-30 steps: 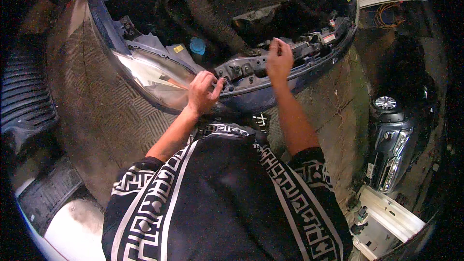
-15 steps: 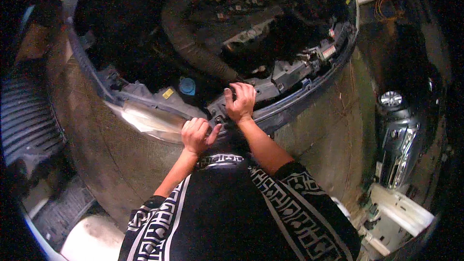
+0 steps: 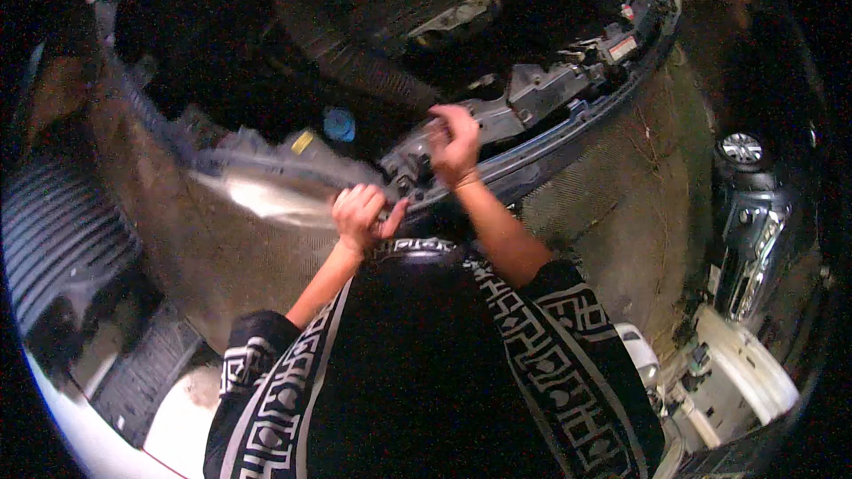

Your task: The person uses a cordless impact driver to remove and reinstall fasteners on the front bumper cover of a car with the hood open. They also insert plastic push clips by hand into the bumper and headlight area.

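In the head view my left hand [image 3: 359, 213] is at the front edge of a car's engine bay, beside the inner end of the headlight [image 3: 266, 200]. Its fingers are curled over, with the thumb apart; what they grip, if anything, is hidden. Farther right, my right hand [image 3: 455, 146] is above the front crossmember [image 3: 497, 124]. Its fingers are loosely bent and slightly blurred, and nothing shows in them. Between the hands is a dark latch-like fitting [image 3: 406, 179]. A blue round cap [image 3: 339, 124] and a yellow label [image 3: 303, 142] lie beyond my left hand.
Ahead is the dark engine bay, with a thick ribbed hose [image 3: 355, 62]. A wheel [image 3: 742, 151] and shiny dark car parts [image 3: 754, 248] are at the right. White panels [image 3: 745, 364] lie at the lower right. A ribbed dark sheet [image 3: 71, 239] is at the left.
My right hand has lifted away from the crossmember toward the engine bay and a little right. The left hand stays by the headlight. The view has shifted slightly.
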